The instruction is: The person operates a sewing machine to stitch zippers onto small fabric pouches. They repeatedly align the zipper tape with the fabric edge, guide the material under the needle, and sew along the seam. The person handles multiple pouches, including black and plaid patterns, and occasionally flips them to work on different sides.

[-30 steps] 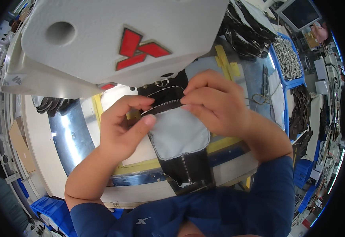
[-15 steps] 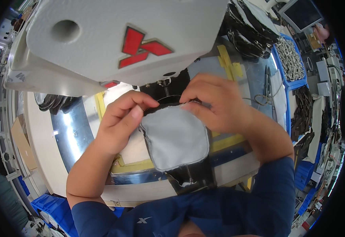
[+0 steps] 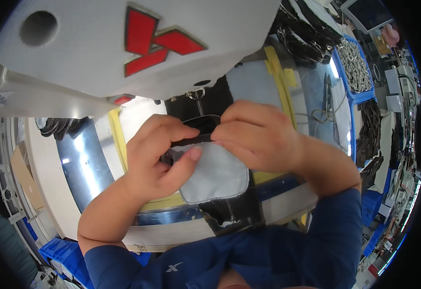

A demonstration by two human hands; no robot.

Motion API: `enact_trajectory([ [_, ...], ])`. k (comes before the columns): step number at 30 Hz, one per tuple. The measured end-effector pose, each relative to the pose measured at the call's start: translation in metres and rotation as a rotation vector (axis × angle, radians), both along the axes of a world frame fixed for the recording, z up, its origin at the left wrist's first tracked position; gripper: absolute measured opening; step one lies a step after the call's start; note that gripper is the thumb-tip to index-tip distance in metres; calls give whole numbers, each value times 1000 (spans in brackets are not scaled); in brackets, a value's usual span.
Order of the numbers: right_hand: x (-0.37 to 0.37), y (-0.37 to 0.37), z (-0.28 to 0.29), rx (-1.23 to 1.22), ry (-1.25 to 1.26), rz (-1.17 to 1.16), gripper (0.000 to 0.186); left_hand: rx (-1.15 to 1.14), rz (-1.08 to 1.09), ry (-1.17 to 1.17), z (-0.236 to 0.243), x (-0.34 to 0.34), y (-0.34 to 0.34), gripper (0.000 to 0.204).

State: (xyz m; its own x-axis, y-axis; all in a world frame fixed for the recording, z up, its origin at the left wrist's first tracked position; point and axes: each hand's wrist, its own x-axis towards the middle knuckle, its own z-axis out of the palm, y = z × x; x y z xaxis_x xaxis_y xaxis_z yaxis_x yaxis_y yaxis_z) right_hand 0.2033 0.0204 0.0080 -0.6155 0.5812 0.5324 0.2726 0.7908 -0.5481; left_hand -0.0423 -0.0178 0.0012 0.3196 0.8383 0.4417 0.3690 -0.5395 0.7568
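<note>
White machine [image 3: 147, 29] above a table [image 3: 164, 236] with black cloth [image 3: 216, 98]

The cloth spans the table, a grey panel [image 3: 217, 178] on top. The left hand [image 3: 157, 156] is half-curled on it, thumb and fingertip parted, grip unclear; the right hand [image 3: 258, 137] pinches the zip [image 3: 198, 117].

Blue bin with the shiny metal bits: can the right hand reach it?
Probably yes: nothing tall seems to stand between the right hand and the blue bin, though that hand grips the fabric piece.
</note>
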Motion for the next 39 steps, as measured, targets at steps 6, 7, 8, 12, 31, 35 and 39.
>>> enact_trajectory([
  [6,-2,-1,-3,69,1,16,20,-66,-40,-28,-4,0,1,22],
  [7,-2,-1,-2,69,-12,15,20,-66,-36,-28,-4,0,1,22],
  [8,-1,0,-2,68,-25,15,20,-65,-32,-28,-5,1,0,21],
  [12,-2,1,-2,66,-1,10,20,-46,-26,-11,-2,2,0,20],
  [31,-1,0,0,-88,-8,-15,15,-75,-1,-22,-3,3,-1,13],
  [35,0,5,4,-323,-10,-6,14,-94,12,-1,-3,4,-2,13],
  [39,-4,6,2,-412,77,11,12,-99,5,1,-4,5,-1,14],
])
